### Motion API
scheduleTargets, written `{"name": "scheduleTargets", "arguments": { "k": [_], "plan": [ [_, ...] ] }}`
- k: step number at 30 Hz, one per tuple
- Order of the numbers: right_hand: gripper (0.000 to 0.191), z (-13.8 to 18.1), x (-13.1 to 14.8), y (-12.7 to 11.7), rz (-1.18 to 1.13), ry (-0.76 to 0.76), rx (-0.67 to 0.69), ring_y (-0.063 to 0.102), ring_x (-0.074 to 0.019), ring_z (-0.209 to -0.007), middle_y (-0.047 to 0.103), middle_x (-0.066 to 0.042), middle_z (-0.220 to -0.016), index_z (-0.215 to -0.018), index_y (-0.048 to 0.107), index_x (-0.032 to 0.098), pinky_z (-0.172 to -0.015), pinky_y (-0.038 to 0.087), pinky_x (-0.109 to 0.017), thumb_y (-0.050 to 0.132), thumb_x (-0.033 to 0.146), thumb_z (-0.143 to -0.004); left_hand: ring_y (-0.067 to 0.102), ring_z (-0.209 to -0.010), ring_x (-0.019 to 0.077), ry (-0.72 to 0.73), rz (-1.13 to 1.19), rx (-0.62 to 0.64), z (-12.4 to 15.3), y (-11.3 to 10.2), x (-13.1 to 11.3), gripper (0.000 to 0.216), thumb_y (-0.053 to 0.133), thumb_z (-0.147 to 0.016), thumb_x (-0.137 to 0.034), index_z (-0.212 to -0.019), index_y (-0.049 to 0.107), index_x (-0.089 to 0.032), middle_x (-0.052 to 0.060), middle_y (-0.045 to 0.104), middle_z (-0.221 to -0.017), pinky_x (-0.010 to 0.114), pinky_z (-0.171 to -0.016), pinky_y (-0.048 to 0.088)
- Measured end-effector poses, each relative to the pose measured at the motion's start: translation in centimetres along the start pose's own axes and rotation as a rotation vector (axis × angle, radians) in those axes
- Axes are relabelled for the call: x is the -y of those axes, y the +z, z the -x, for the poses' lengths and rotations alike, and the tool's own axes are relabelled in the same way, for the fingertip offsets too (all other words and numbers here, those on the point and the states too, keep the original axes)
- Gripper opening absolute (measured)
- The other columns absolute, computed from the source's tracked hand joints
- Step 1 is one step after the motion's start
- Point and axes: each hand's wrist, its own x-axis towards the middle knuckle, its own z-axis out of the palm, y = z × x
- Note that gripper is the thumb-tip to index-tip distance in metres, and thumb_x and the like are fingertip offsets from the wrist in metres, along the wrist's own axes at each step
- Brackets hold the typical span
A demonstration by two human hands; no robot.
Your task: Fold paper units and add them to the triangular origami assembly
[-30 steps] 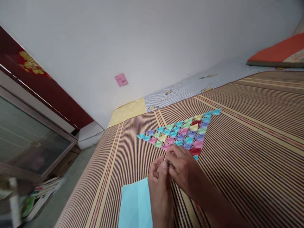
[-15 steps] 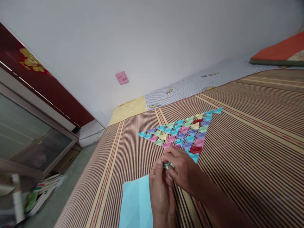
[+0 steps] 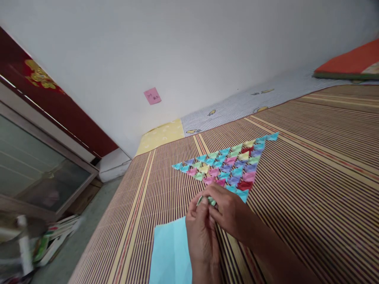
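Note:
My left hand (image 3: 201, 232) and my right hand (image 3: 229, 213) meet over a striped bamboo mat (image 3: 310, 181), both pinching a small folded green paper piece (image 3: 207, 200) between their fingertips. Just beyond the hands lies a flat triangle of many small coloured folded paper pieces (image 3: 231, 165), its near tip almost touching my right hand. A light blue paper sheet (image 3: 170, 252) lies on the mat under and left of my left wrist.
A white wall with a pink sticky note (image 3: 152, 96) rises behind the mat. A chequered sheet (image 3: 245, 104) and an orange cushion (image 3: 349, 63) lie at the far right. At the left stands a dark red cabinet (image 3: 44, 102) with a glass panel, and books (image 3: 50, 240) lie on the floor.
The hands stayed together at the triangle's near tip, working the small green piece; more of it now shows between the fingertips. The view shifted slightly.

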Motion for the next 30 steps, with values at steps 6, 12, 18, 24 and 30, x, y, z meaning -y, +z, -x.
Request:
{"name": "scheduleTargets", "arguments": {
  "k": [6, 12, 18, 24, 30],
  "plan": [
    [0.023, 0.1, -0.1, 0.4, -0.007, 0.048, -0.012, 0.061, -0.0231, -0.090, 0.063, -0.007, -0.096, -0.092, 0.056, 0.018, -0.077, 0.049, -0.034, 0.052, -0.002, -0.081, 0.071, -0.070, 0.0147, 0.021, 0.011, -0.063, -0.3, -0.4, 0.5, 0.044, 0.093, -0.062, -0.022, -0.099, 0.071, -0.015, 0.003, 0.073, -0.074, 0.023, -0.068, 0.055],
    [0.031, 0.2, -0.3, 0.8, 0.070, 0.068, -0.037, 0.060, -0.0219, -0.083, 0.060, -0.005, -0.088, -0.090, 0.052, 0.019, -0.073, 0.047, -0.033, 0.043, -0.006, -0.075, 0.074, -0.078, 0.0171, 0.076, -0.050, -0.121, -0.3, -0.2, 0.8, 0.043, 0.091, -0.065, -0.024, -0.100, 0.069, -0.015, 0.008, 0.078, -0.087, 0.025, -0.072, 0.056],
    [0.024, 0.2, -0.4, 1.1, 0.156, 0.049, -0.047, 0.059, -0.0229, -0.083, 0.061, -0.006, -0.089, -0.091, 0.054, 0.019, -0.072, 0.046, -0.033, 0.045, -0.001, -0.082, 0.074, -0.077, 0.0175, 0.118, -0.081, -0.144, -0.7, -0.6, 1.2, 0.041, 0.088, -0.068, -0.024, -0.103, 0.067, -0.016, 0.007, 0.077, -0.087, 0.026, -0.072, 0.055],
    [0.017, -0.2, -0.6, 0.7, 0.228, 0.076, -0.154, 0.056, -0.0239, -0.082, 0.059, -0.006, -0.086, -0.084, 0.050, 0.020, -0.073, 0.044, -0.034, 0.052, 0.003, -0.081, 0.074, -0.078, 0.0176, 0.120, -0.141, -0.142, -0.8, -0.7, 1.3, 0.046, 0.087, -0.070, -0.028, -0.109, 0.067, -0.015, 0.007, 0.077, -0.085, 0.026, -0.072, 0.055],
    [0.021, -0.2, -1.1, 0.8, 0.318, 0.023, -0.202, 0.053, -0.0226, -0.077, 0.056, -0.005, -0.080, -0.075, 0.047, 0.021, -0.070, 0.039, -0.033, 0.050, 0.005, -0.088, 0.074, -0.092, 0.0206, 0.151, -0.270, -0.100, -0.4, -1.0, 1.2, 0.046, 0.081, -0.078, -0.029, -0.119, 0.067, -0.015, 0.010, 0.078, -0.100, 0.029, -0.080, 0.055]
  ]
}}
